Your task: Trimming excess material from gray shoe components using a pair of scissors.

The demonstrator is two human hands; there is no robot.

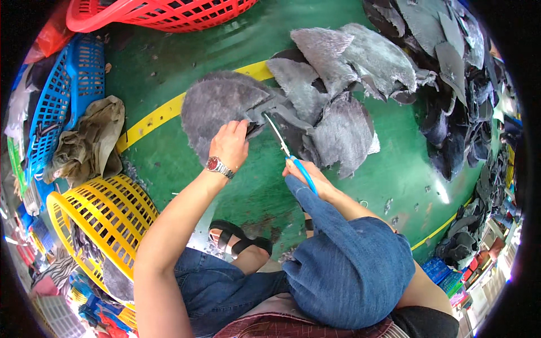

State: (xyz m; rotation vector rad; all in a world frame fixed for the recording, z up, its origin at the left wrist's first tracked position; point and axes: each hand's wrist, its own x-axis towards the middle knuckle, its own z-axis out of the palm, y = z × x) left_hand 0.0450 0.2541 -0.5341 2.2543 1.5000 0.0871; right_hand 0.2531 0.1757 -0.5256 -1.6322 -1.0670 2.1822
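My left hand [230, 147], a wristwatch [218, 166] on its wrist, pinches the edge of a grey plush fabric piece [214, 104] that lies spread on the green floor. In my right hand [316, 179] is a pair of scissors [275, 128] with blue handles. The blades point up and left, their tips at a smooth grey strip of fabric [276, 107] beside my left fingertips. Whether the blades are apart I cannot tell. Several more grey plush pieces [344, 132] lie just right of the scissors and beyond them.
A red basket [169, 16] stands at the far side. To the left are blue baskets [56, 104], a brown crumpled cloth [93, 138] and a tipped yellow basket [112, 205] with fabric inside. A large heap of dark grey pieces [451, 73] spreads along the right. My sandalled foot [239, 239] is below my hands.
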